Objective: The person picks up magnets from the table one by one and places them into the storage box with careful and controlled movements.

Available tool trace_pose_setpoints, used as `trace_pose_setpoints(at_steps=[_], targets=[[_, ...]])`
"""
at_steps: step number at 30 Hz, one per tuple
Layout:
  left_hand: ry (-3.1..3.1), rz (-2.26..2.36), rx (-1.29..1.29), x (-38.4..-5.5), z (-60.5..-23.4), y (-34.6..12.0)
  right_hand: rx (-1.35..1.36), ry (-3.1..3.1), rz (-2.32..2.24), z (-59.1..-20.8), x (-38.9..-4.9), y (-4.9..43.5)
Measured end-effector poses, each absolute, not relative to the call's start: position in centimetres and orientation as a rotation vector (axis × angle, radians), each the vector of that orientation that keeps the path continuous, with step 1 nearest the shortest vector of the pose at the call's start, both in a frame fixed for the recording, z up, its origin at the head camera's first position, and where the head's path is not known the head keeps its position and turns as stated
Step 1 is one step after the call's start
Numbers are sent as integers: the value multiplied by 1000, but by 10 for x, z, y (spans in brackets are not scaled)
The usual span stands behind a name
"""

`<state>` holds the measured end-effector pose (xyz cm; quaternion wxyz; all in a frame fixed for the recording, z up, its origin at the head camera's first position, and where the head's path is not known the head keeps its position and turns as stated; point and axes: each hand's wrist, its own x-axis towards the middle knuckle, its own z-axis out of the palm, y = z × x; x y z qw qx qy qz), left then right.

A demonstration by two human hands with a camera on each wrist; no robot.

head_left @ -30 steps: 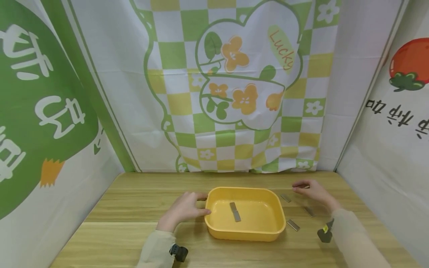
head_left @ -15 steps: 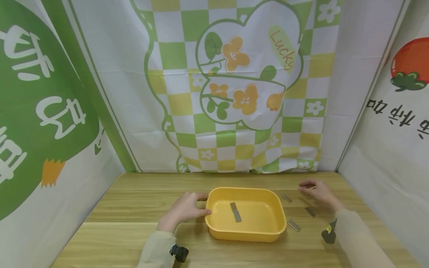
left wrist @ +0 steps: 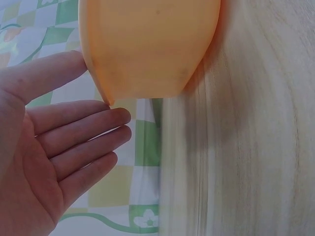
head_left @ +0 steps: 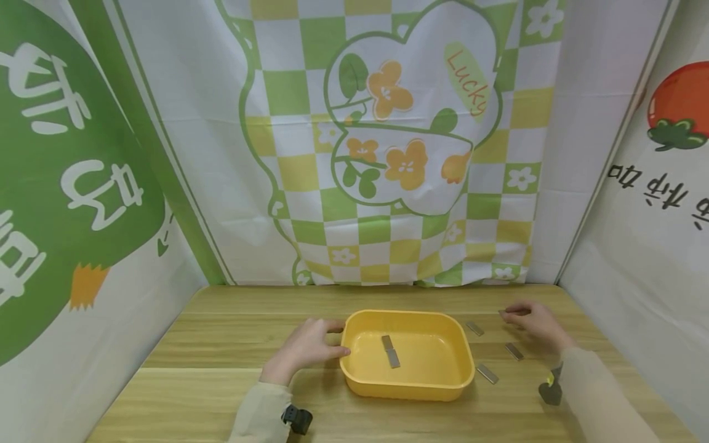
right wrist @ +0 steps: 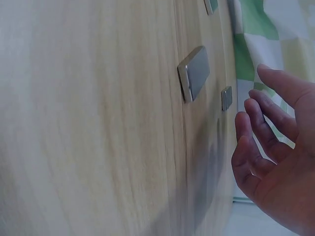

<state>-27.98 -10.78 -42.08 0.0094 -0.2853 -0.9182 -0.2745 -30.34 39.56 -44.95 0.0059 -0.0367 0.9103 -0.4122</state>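
Though contact is unclear, the right hand (head_left: 533, 319), fingers apart, hovers by a silver metal bar (right wrist: 227, 99). Likely slick, it suits edge-pinching.

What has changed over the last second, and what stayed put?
The right hand has moved to the right and slightly toward the person. A silvery block now shows just left of it; I can't tell whether it was let go or only uncovered. The left hand still touches the left side of the yellow tray. The tray, the two blocks in it and the three blocks right of it stayed put.
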Motion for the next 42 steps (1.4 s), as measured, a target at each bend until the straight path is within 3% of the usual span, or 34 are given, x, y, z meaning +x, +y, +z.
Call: trace_pose_setpoints(at_steps=[42], targets=[[-2883,-847,-878,-281,-422,-109,4,2926,-1034,-458,-312,409]])
